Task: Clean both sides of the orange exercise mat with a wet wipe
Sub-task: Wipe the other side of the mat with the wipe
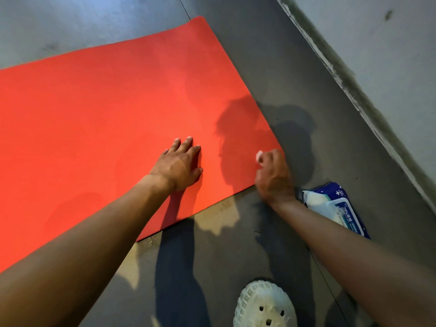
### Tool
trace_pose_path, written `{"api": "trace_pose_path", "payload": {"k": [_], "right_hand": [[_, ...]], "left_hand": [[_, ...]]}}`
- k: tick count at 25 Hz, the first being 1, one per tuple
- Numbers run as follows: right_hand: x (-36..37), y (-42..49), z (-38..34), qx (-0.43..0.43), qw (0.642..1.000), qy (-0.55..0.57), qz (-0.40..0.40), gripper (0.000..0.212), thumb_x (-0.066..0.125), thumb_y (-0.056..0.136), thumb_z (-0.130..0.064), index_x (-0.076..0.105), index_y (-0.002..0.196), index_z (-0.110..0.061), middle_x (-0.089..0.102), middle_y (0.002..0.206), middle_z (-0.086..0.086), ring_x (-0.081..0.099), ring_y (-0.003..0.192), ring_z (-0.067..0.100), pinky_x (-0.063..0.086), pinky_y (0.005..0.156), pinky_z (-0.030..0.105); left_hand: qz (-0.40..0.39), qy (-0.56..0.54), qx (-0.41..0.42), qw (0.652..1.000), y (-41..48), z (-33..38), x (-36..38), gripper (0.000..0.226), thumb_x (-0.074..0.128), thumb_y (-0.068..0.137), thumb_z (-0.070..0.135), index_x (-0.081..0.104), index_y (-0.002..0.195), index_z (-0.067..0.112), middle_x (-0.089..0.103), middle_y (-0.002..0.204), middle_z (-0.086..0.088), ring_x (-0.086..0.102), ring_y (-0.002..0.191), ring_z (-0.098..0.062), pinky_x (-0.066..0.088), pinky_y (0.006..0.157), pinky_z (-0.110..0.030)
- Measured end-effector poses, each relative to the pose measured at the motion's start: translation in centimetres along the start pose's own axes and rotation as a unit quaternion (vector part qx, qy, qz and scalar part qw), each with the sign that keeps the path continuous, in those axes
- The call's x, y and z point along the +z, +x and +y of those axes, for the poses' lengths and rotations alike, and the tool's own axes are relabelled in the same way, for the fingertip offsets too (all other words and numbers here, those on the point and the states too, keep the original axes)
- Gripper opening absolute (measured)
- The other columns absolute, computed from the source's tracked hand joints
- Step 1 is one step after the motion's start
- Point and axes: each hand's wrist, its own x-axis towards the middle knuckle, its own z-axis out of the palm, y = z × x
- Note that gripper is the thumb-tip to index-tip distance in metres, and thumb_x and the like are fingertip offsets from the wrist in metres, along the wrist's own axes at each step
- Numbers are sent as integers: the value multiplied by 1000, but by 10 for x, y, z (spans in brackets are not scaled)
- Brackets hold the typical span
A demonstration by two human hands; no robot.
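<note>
Grey concrete floor (236,256), shadows of the arms across it. Orange mat (106,109) lies flat on the floor, filling the frame from 9 o'clock to centre, with its far corner toward 12 o'clock.

Left grip (180,165): palm down on the mat near its near edge, fingers straight and slightly spread, pointing to about 1 o'clock, holding nothing.

Right grip (273,178): at 3 o'clock of the left one, over the mat's near right corner, fingers curled round a white wet wipe (259,156). Only a small fold of the wipe shows, at the 11 o'clock side of the fist.

Blue wipe pack (337,206): on the floor at 4 o'clock of the right grip, flap open, partly behind the forearm.

White perforated shoe (264,305): at 6 o'clock of the frame.

Pale wall (377,43): 1 to 3 o'clock.
</note>
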Motion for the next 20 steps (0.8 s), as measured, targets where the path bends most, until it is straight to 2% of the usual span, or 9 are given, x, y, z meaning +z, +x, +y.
{"api": "trace_pose_path", "payload": {"k": [2, 3, 6, 9, 11, 12, 16, 18, 20], "right_hand": [[1, 11, 12, 102, 994, 17, 25, 22, 48, 79, -5, 56, 99, -5, 51, 101, 16, 54, 85, 36, 48, 76, 47], [2, 13, 13, 101, 994, 30, 24, 22, 49, 80, -4, 58, 100, -4, 53, 101, 17, 55, 87, 36, 49, 79, 48], [4, 6, -5, -29, 997, 77, -9, 17, 56, 83, -2, 64, 99, -4, 58, 96, 15, 57, 90, 35, 49, 83, 47], [8, -2, -26, -183, 974, 98, -94, 16, 58, 86, -5, 66, 100, -4, 60, 98, 13, 57, 91, 33, 50, 82, 46], [9, 9, -24, -225, 967, 67, -103, 21, 56, 89, -7, 69, 106, -6, 63, 100, 11, 57, 91, 33, 50, 83, 44], [9, 20, -20, -205, 974, 49, -82, 21, 57, 90, -7, 70, 107, -8, 65, 99, 10, 56, 89, 32, 50, 81, 44], [8, 49, -15, 7, 999, 39, 6, 15, 62, 88, -8, 73, 98, -9, 66, 91, 10, 58, 82, 34, 49, 75, 44], [11, 43, -31, 8, 996, 85, -36, 17, 57, 91, -11, 71, 101, -9, 62, 96, 10, 61, 87, 32, 51, 79, 43], [13, 24, -55, -54, 987, 122, -84, 15, 55, 92, -11, 68, 100, -11, 61, 98, 7, 61, 88, 29, 51, 79, 42]], "left_hand": [[-4, -4, 7, 1000, -1, -4, -2, 74, 56, 96, 49, 23, 158, 27, 4, 169, 0, 4, 156, -27, 21, 123, -48], [-5, -7, 8, 1000, -1, -4, -3, 73, 56, 96, 48, 23, 158, 27, 4, 169, 1, 4, 156, -27, 21, 123, -48], [-3, -16, 10, 1000, -2, -3, -3, 71, 56, 97, 44, 25, 158, 26, 4, 169, 1, 3, 156, -26, 20, 123, -47], [-5, -25, 12, 1000, -3, -4, -2, 70, 56, 97, 40, 26, 158, 25, 5, 169, 0, 3, 156, -27, 18, 124, -47], [-11, -29, 18, 999, -5, -8, -3, 69, 56, 96, 36, 27, 158, 24, 7, 169, 0, 4, 156, -26, 19, 124, -47], [-15, -32, 18, 999, -6, -10, -3, 69, 56, 96, 35, 28, 157, 24, 7, 169, 0, 4, 156, -25, 19, 124, -46], [-16, -60, 3, 998, -12, -14, -6, 63, 55, 95, 31, 34, 155, 25, 11, 168, 1, 6, 156, -25, 20, 123, -49], [-9, -65, -8, 998, -15, -14, -6, 61, 54, 96, 31, 35, 154, 26, 11, 168, 2, 5, 156, -26, 19, 123, -52], [-9, -68, -10, 998, -17, -14, -5, 61, 54, 96, 32, 34, 154, 26, 11, 168, 2, 4, 156, -25, 18, 123, -52]]}}
